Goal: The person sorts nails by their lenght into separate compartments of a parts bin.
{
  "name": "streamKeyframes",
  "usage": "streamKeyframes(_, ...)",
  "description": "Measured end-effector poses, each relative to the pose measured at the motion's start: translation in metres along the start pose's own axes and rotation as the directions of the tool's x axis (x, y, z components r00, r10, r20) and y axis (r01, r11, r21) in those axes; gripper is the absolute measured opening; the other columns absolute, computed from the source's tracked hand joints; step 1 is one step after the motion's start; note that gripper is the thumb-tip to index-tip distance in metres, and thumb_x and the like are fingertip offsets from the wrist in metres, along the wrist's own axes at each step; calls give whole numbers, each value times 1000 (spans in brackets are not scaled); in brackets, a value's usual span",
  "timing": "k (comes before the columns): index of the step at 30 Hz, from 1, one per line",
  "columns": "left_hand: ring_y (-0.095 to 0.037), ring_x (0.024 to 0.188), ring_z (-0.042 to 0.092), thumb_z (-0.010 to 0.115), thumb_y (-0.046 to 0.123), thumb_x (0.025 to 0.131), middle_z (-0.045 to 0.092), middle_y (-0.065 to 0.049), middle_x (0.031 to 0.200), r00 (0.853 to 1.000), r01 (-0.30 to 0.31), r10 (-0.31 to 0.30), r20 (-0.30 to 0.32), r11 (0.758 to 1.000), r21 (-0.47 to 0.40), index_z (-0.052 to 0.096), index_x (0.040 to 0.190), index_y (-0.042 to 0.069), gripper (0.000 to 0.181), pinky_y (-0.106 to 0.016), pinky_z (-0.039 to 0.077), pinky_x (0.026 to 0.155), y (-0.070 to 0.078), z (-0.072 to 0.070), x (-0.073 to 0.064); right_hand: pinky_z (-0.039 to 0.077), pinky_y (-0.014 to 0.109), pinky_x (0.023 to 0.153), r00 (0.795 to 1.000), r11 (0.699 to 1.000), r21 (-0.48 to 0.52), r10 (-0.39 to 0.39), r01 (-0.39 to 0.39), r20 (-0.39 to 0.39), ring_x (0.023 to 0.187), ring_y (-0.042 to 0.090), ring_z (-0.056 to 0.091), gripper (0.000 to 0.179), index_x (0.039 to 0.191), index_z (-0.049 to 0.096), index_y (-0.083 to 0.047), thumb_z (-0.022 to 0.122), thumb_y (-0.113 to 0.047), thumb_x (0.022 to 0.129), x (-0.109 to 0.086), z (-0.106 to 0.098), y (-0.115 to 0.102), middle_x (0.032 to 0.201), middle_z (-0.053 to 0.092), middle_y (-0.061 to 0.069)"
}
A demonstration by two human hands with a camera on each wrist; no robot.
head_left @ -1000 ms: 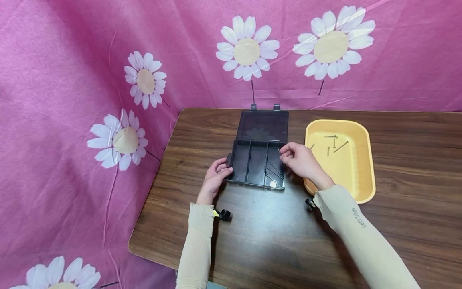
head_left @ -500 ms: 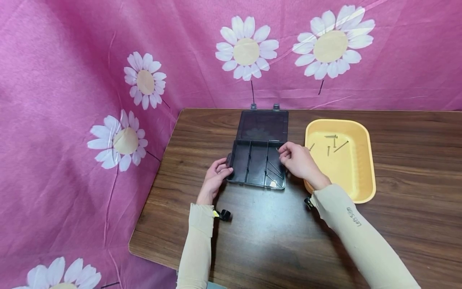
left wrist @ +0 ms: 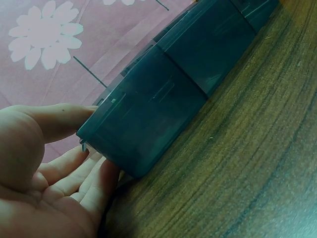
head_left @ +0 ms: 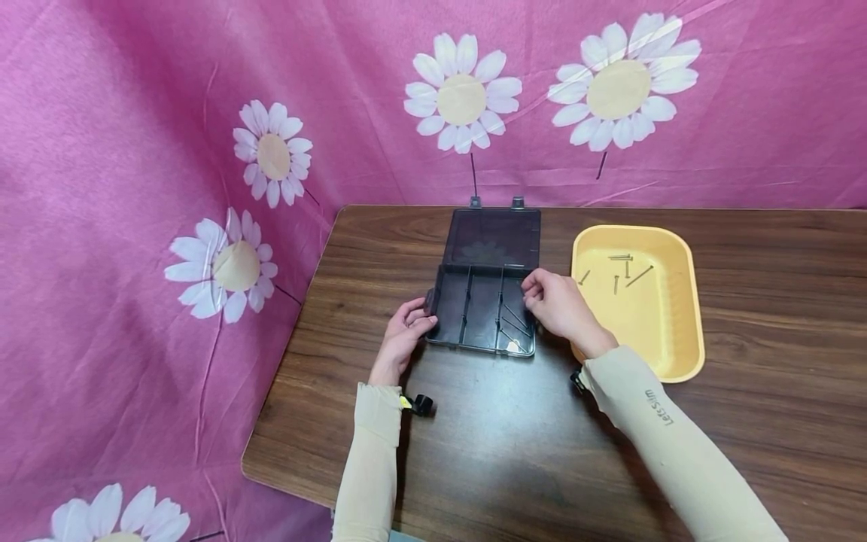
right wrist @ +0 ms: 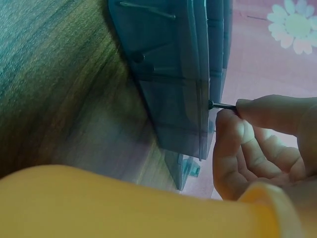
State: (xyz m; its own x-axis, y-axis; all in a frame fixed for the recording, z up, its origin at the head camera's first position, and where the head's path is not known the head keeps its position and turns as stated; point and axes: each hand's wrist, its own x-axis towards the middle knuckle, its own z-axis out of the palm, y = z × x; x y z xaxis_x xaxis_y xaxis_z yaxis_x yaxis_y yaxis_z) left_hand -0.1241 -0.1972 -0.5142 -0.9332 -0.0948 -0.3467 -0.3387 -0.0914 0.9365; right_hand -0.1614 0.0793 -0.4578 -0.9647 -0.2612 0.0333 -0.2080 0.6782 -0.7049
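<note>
A dark translucent divided storage box lies on the table with its lid folded back. My left hand grips its left edge, thumb at the rim and fingers against the side, as the left wrist view shows. At the right edge, my right hand pinches a screw between thumb and index finger, its dark head right at the box rim in the right wrist view. Several screws lie in the right compartment; the left and middle compartments hold none.
Right of the box stands a yellow tray with several loose screws toward its far end; my right wrist overlaps its near left rim. The brown wooden table meets a pink flowered cloth at its back and left.
The right hand has shifted slightly and turned at the box's right edge. The screw that showed beyond its fingertips is now hidden from the head view. The left hand has stayed put.
</note>
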Motion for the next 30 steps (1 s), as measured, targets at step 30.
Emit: streamKeyframes(30, -5, 84, 61, 63, 0, 79, 57, -18, 116, 1000, 8, -8, 3, 1000, 11, 47, 123, 9, 48, -18, 44, 79, 2, 1, -2, 46, 36, 73, 997, 997, 65, 38, -33, -66, 75, 20, 60, 15, 96, 59, -2, 56, -8, 82, -4, -16, 3, 84, 64, 10)
